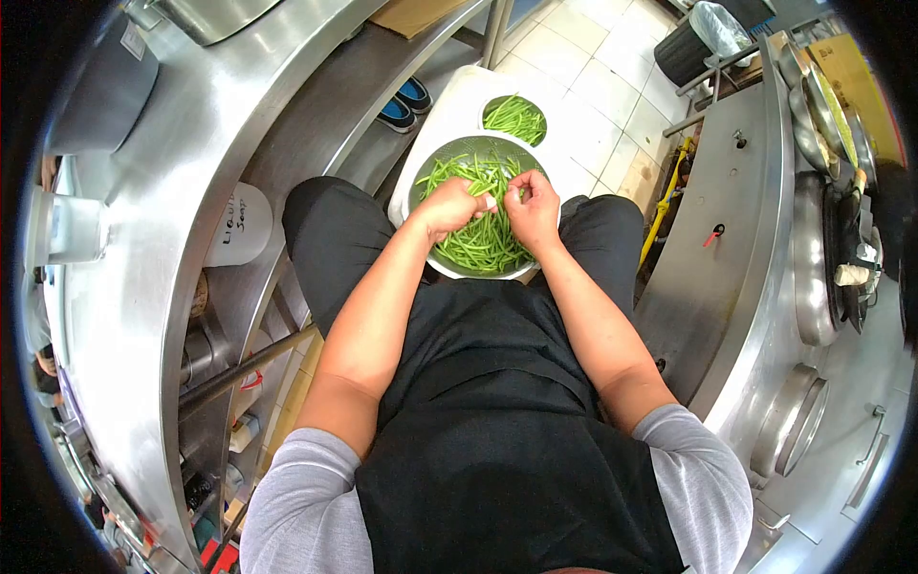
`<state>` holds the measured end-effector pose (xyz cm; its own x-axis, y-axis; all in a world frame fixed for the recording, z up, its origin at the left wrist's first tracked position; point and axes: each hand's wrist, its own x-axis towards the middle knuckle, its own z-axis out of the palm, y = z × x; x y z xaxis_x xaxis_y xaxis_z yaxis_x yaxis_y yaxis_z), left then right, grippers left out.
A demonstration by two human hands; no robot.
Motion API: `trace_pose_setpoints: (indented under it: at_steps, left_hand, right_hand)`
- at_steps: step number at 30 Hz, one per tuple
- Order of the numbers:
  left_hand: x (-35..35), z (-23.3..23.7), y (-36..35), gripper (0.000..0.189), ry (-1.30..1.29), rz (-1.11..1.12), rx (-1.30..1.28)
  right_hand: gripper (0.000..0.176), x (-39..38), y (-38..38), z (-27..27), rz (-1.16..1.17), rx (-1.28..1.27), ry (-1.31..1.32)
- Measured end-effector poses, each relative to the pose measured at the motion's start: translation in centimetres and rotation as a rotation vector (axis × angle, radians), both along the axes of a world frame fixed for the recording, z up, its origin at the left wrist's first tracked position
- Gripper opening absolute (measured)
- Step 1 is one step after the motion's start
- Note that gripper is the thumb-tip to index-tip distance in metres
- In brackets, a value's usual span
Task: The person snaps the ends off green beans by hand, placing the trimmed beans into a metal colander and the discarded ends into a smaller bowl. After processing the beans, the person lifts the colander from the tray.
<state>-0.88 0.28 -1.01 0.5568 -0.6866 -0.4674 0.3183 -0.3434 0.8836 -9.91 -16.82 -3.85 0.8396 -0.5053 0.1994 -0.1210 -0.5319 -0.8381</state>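
Note:
Between my knees is a round metal colander (457, 146) full of long green beans (483, 251). My left hand (453, 209) is over the left side of the pile, its fingers closed around some beans and its thumb pointing right. Close by on the right, my right hand (534, 209) has thumb and fingers pinched together at the level of the rim. A bean probably lies in that pinch, but the fingers hide it. Just beyond the colander, a smaller round container holds more green beans (516, 120).
Both containers rest on a white surface (457, 96). To the left runs a steel counter (143, 230) with shelves beneath, and a white tub marked "liquid soap" (242, 228). On the right, pans (816, 258) line a steel unit (712, 210). A black bin (684, 59) stands on the tiled floor.

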Motion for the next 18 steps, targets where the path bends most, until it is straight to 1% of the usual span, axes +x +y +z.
trace_pose_setpoints:
  at_steps: [1,2,4,5,6,7,8,9,11,12,13,15,16,17,18]
  left_hand:
    - [0.1,0.5,0.1,0.016,0.046,-0.002,0.029]
    - [0.0,0.0,0.1,0.016,0.046,-0.001,0.028]
    - [-0.2,-1.1,0.0,0.017,-0.063,-0.039,-0.009]
    - [-0.2,-1.3,-0.2,0.017,-0.064,-0.040,-0.012]
    - [-0.4,-0.7,-0.4,0.018,-0.017,0.100,-0.025]
    - [-0.5,0.4,-0.4,0.018,0.030,0.241,-0.039]
    - [-0.3,1.7,-0.2,0.014,0.081,0.318,-0.057]
    - [0.1,1.1,0.0,0.014,0.079,0.321,-0.061]
    - [1.0,-0.8,0.1,0.014,0.205,0.487,-0.128]
    - [1.0,-0.6,0.1,0.015,0.222,0.527,-0.143]
    - [1.0,-0.3,0.1,0.015,0.222,0.527,-0.145]
    - [0.8,-0.1,0.2,0.014,0.214,0.517,-0.151]
    - [0.5,-0.2,0.2,0.014,0.219,0.516,-0.146]
    - [0.3,-0.1,-0.1,0.014,0.173,0.535,-0.171]
    - [0.2,-0.3,-0.3,0.015,0.126,0.554,-0.197]
  right_hand:
    - [0.006,0.2,-0.1,-0.5,-0.078,0.031,0.007]
    - [0.006,0.6,-0.7,-0.8,-0.078,0.030,0.007]
    - [0.010,1.0,-2.5,-1.8,-0.138,0.350,0.039]
    - [0.010,1.1,-3.0,-2.4,-0.139,0.347,0.037]
    - [0.011,1.1,-3.3,-3.0,-0.058,0.513,0.079]
    - [0.012,1.2,-3.0,-2.0,0.026,0.679,0.122]
    - [0.010,0.6,-2.7,-0.8,0.067,0.811,0.276]
    - [0.010,0.1,-2.0,0.0,0.071,0.807,0.276]
    - [0.019,-0.4,-0.5,0.8,0.267,0.991,0.296]
    - [0.025,-0.6,0.0,0.8,0.286,0.995,0.325]
    - [0.025,-0.7,0.6,0.8,0.286,0.993,0.324]
    - [0.018,-0.8,1.2,0.4,0.273,0.993,0.323]
    - [0.012,-1.0,1.3,-0.6,0.284,1.096,0.287]
    - [0.012,-1.1,1.1,-1.1,0.282,1.098,0.290]
    - [0.011,-1.1,0.9,-1.2,0.303,1.193,0.234]
